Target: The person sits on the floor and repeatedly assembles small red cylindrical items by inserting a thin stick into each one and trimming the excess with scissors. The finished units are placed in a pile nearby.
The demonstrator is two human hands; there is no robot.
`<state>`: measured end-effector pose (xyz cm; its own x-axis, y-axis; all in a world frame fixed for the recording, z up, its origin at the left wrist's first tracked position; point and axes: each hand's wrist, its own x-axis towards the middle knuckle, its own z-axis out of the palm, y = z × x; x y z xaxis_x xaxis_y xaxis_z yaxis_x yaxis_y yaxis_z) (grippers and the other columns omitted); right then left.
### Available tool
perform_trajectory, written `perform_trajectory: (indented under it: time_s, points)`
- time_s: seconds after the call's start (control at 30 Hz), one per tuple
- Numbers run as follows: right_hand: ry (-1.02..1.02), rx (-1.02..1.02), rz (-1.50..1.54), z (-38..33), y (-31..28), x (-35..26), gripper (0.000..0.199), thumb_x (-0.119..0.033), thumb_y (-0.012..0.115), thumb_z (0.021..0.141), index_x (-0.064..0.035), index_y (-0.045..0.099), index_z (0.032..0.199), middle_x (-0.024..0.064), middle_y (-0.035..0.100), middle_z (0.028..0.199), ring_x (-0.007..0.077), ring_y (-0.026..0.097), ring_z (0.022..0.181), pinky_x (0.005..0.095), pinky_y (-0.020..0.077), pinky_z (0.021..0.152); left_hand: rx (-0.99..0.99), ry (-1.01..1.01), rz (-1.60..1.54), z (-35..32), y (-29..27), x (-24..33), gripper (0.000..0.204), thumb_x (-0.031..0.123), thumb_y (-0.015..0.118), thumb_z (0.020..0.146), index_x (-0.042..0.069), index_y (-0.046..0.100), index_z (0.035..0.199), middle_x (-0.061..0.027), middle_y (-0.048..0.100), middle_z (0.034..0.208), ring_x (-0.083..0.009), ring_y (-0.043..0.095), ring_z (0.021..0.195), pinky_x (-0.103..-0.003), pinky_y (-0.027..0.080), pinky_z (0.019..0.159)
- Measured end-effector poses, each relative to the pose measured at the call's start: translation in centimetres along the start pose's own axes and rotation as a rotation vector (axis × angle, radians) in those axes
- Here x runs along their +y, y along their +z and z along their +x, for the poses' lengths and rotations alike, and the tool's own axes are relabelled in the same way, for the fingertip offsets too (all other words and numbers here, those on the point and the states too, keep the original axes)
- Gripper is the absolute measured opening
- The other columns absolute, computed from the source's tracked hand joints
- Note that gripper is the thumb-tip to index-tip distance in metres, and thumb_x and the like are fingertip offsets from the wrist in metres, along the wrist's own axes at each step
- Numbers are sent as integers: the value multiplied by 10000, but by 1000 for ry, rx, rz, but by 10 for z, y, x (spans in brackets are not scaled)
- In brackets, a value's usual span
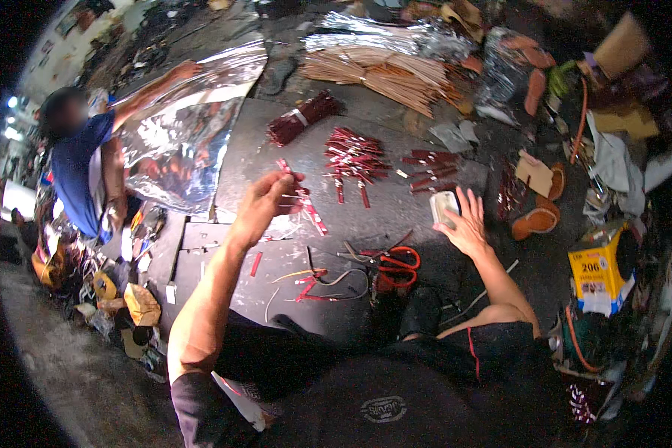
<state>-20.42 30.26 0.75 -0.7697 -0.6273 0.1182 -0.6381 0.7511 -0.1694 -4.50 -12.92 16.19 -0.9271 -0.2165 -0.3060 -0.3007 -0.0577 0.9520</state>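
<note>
My left hand (263, 203) is closed in a pinch on a short dark-red strap (284, 167), which sticks up past the fingertips. Just beneath it, more red straps with pale ends (312, 213) lie crossed on the dark table (239, 153). My right hand (467, 224) has its fingers spread and stretched, its thumb side against a small whitish rectangular container (444, 207). Beyond the hands lie a loose pile of red straps (353, 153), a bound bundle of dark-red strips (300, 119) and several short straps in a row (431, 168).
Orange-handled scissors (397, 267) lie near my lap among cords. At left, a person in blue (78, 175) reaches over a shiny silver sheet (175, 142). Tan strips (381, 73) are heaped at the back. Brown soles (536, 220) and a yellow box (599, 265) stand right.
</note>
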Motion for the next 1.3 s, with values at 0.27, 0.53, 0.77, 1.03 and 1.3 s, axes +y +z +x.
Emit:
perform_trajectory:
  time_s: [0.27,0.53,0.77,1.03,1.3]
  points:
    - [-23,10,8,1,1,-1,557,-568,675,794,-62,755,1014,122,266,1567,360,169,1451,538,111,1189,-58,16,-30,-12,8,13,423,350,439,1029,-4,585,1209,-155,672,1067,-188,664,910,-311,552,829]
    - [-64,43,18,5,-3,-6,489,-504,718,781,-26,756,875,130,335,1533,378,222,1430,548,154,1176,-102,14,10,-21,6,17,418,327,429,1041,-12,594,1220,-146,683,1054,-180,663,914,-312,555,834]
    - [-67,70,241,42,-73,-42,245,-263,697,849,-38,722,942,165,550,1315,367,483,1247,477,353,1070,-186,12,6,-26,13,23,413,324,418,1048,-5,589,1231,-141,679,1069,-169,667,901,-311,557,837]
    - [-688,-45,617,89,-201,-193,407,30,648,786,-158,682,1145,93,597,1019,285,612,948,395,503,844,-295,-7,-39,-44,28,38,416,337,435,1041,-10,591,1208,-121,679,1038,-158,672,842,-297,573,784]
    - [-794,85,534,84,-159,-217,481,-10,694,736,-222,683,1168,35,571,986,243,584,930,396,475,840,-274,-17,42,-58,31,43,358,288,438,1046,-3,617,1153,-90,673,970,-142,664,839,-292,588,758]
